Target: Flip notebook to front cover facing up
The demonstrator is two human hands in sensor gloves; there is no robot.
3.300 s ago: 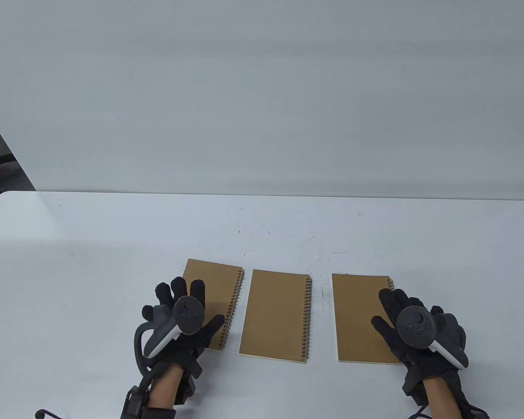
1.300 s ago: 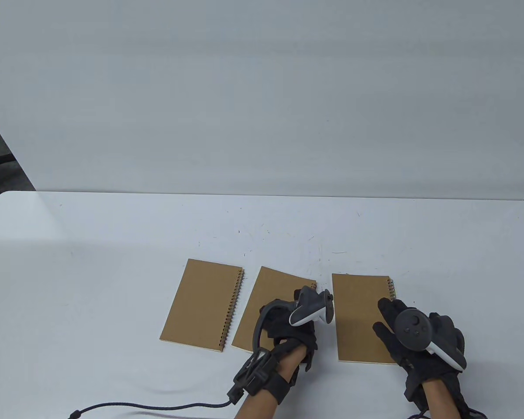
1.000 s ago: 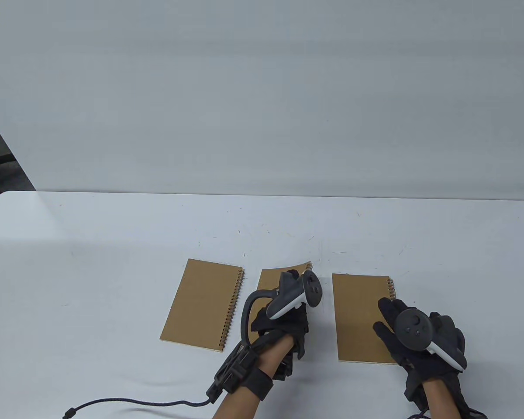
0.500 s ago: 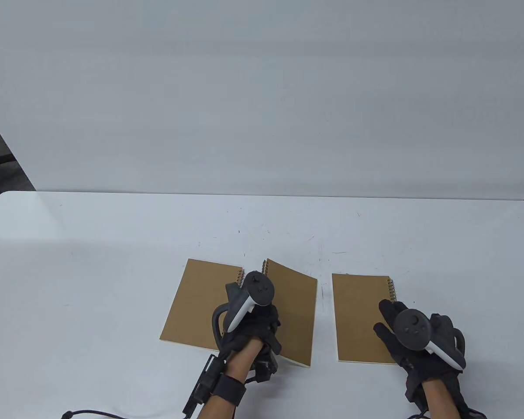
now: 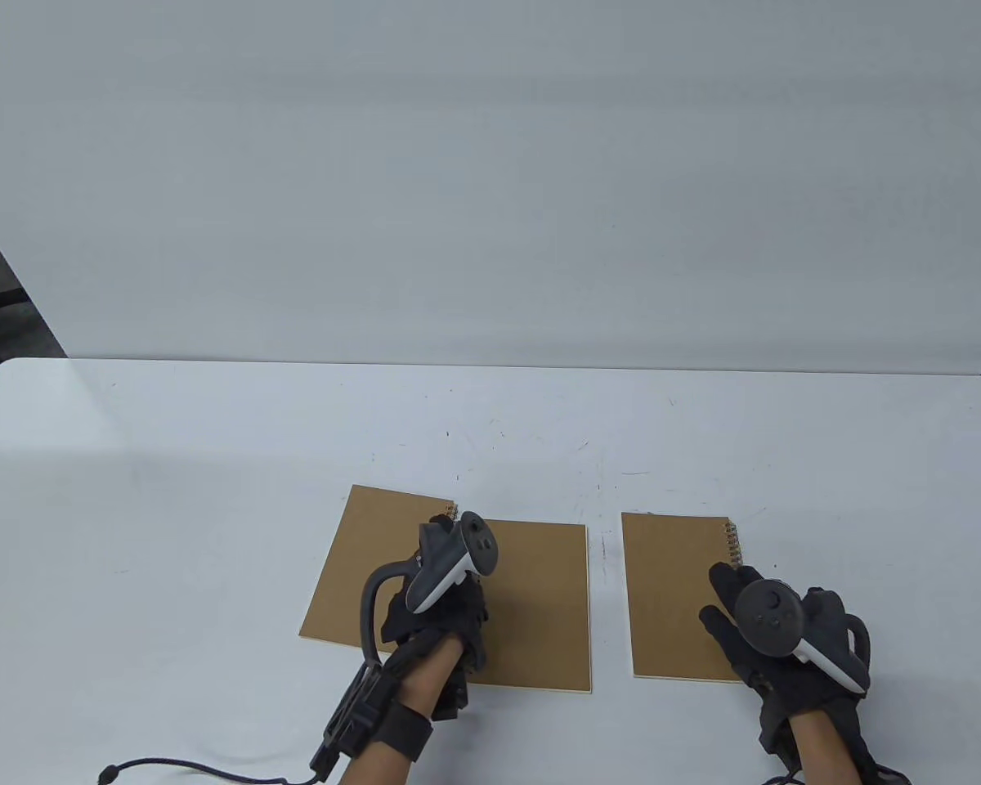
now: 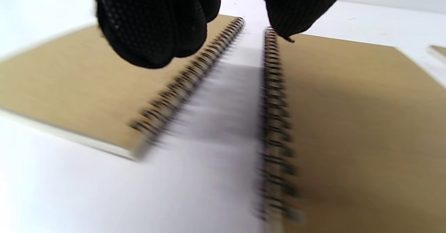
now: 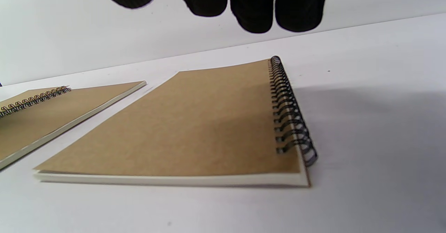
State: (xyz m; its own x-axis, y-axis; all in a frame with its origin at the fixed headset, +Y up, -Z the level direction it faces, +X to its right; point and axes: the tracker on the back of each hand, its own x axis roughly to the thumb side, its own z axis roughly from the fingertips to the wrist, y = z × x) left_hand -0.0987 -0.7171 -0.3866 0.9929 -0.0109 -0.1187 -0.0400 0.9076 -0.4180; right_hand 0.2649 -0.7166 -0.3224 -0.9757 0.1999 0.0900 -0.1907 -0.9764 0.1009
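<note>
Three brown spiral notebooks lie in a row on the white table (image 5: 212, 458). The middle notebook (image 5: 535, 609) lies flat, its spiral on the left side (image 6: 275, 121), close beside the spiral of the left notebook (image 5: 364, 564). My left hand (image 5: 437, 609) hovers over the gap between these two; in the left wrist view its fingers (image 6: 153, 27) hang above the spirals and hold nothing. The right notebook (image 5: 670, 597) has its spiral on the right (image 7: 291, 114). My right hand (image 5: 772, 634) lies spread over its near right corner, fingers (image 7: 256, 6) straight.
A black cable (image 5: 180, 767) trails from my left wrist along the table's near edge. A white wall panel (image 5: 490, 204) stands behind the table's far edge. Bare table surface lies to the left, right and far side of the notebooks.
My left hand went from the left notebook to the middle one, lifted its spiral side and turned it over. It now lies flat, spiral on the left, released. The right hand stayed put.
</note>
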